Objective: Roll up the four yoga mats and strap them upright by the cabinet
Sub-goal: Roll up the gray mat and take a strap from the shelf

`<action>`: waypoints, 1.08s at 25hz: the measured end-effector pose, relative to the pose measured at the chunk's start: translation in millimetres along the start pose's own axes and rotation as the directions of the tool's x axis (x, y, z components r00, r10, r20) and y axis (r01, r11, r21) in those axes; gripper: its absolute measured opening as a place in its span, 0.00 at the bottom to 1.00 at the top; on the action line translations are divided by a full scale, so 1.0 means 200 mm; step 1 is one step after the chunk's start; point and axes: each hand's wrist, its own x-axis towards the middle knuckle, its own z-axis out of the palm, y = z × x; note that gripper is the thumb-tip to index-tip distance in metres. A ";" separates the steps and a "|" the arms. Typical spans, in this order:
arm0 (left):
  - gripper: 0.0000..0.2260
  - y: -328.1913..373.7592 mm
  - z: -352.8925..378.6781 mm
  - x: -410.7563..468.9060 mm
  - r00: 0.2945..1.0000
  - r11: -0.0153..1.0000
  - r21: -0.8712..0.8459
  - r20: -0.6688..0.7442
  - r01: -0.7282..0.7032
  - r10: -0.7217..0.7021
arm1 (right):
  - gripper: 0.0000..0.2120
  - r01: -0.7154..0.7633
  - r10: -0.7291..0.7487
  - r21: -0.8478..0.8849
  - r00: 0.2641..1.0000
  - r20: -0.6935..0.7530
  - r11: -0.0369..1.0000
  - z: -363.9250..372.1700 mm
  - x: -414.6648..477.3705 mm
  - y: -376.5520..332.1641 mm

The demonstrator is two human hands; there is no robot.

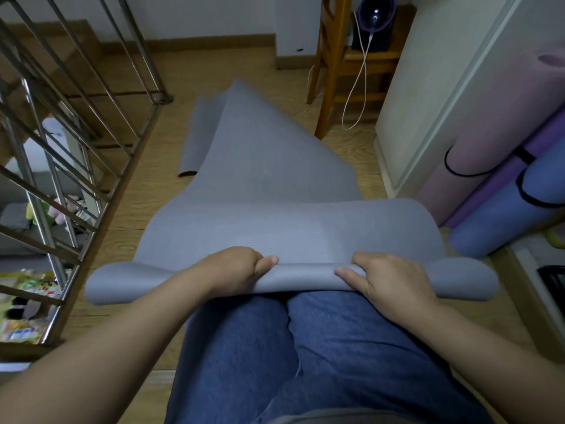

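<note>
- Near edge of the grey mat (260,191) is clamped in left hand (235,270) and right hand (389,284), spaced, likely for an even roll.
- Strapped rolls (504,215) are leant by the cabinet (428,102).

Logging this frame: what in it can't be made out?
Head view:
- Fingertips of left hand and right hand: hidden under the gray mat roll.
- Upper ends of blue mat and purple mat: cut off by right edge.
- Fastening of the black strap on the pink mat: behind the roll.
- Items beyond the railing: blurred, barred.
</note>
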 end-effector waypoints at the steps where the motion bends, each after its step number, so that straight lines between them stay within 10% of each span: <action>1: 0.20 0.00 -0.02 0.00 1.000 0.999 -0.047 0.027 -0.008 0.009 | 0.28 -0.050 0.041 0.057 0.989 0.145 0.997 -0.02 0.02 0.01; 4: 0.16 -0.03 -0.02 -0.02 0.998 0.992 -0.127 0.063 -0.004 0.012 | 0.30 -0.095 -0.029 0.240 0.884 0.466 0.966 -0.07 0.14 0.06; 7: 0.18 -0.04 0.05 -0.02 0.998 0.996 -0.087 -0.064 0.012 -0.018 | 0.30 -0.102 -0.077 0.324 0.865 0.496 0.941 -0.04 0.19 0.09; 14: 0.12 -0.11 0.14 0.04 0.817 0.971 -0.033 -0.547 -0.238 0.181 | 0.30 -0.179 0.076 0.452 0.969 0.237 0.874 0.11 0.16 0.11; 18: 0.19 -0.19 0.21 -0.03 0.690 0.882 0.217 -0.555 -0.418 0.464 | 0.23 -0.161 0.101 0.545 0.985 0.139 0.823 0.16 0.18 0.12; 24: 0.18 -0.21 0.16 -0.04 0.727 0.866 0.331 -0.475 -0.374 0.495 | 0.18 0.232 -0.013 0.436 0.893 -0.450 0.870 0.19 0.08 0.07; 27: 0.20 -0.20 0.13 -0.04 0.782 0.906 0.260 -0.460 -0.335 0.421 | 0.17 0.328 -0.162 0.318 0.878 -0.451 0.890 0.15 0.02 0.15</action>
